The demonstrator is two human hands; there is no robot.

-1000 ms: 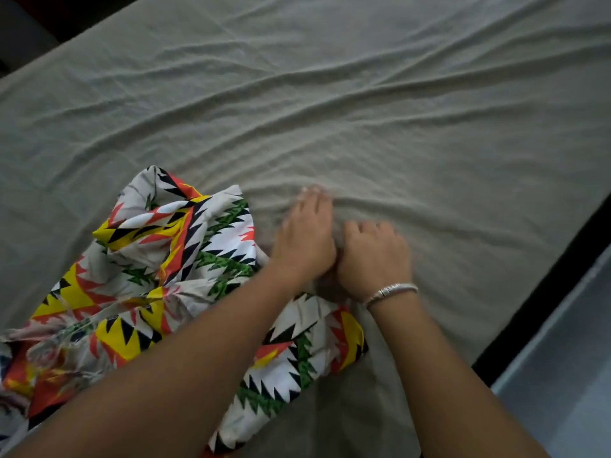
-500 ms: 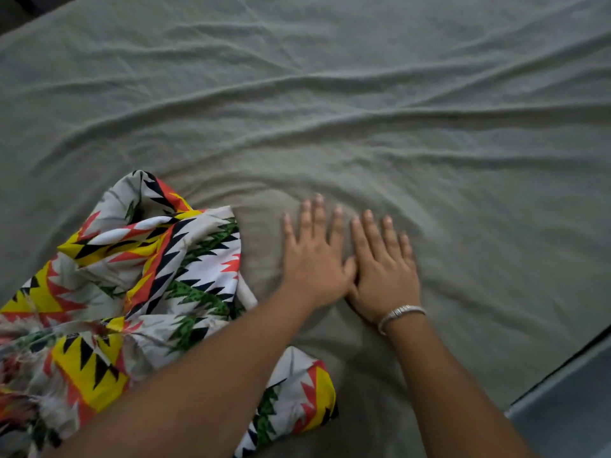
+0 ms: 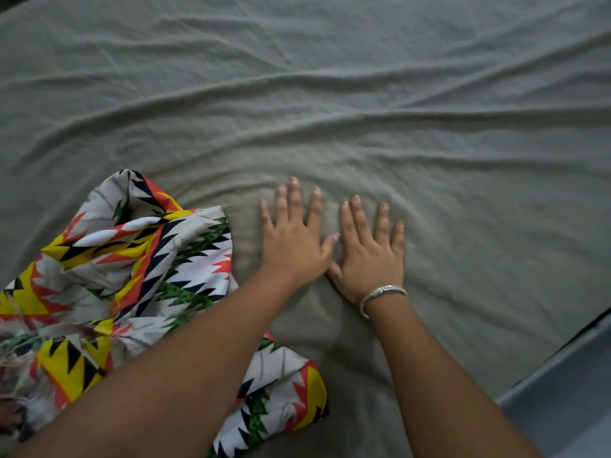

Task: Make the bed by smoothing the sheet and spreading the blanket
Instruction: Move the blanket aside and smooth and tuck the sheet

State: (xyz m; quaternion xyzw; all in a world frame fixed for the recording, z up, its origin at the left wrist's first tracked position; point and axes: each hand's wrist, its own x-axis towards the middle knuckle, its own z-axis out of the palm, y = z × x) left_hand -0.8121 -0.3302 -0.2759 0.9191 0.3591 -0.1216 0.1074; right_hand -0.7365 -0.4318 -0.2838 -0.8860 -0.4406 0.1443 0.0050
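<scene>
The grey sheet point(image 3: 330, 94) covers the bed, much wrinkled. The patterned blanket point(image 3: 132, 276) lies bunched at the near left. Left hand point(image 3: 292, 239) and right hand point(image 3: 368, 256) press flat, fingers straight, grasping nothing. The step is smoothing; next, I think, sweep outward.

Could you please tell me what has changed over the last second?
Both hands opened: the left hand and right hand, curled together on the sheet a second ago, now press flat on it, fingers spread. Nothing was grasped. The patterned blanket stayed crumpled under the left forearm; the sheet stays wrinkled.
</scene>
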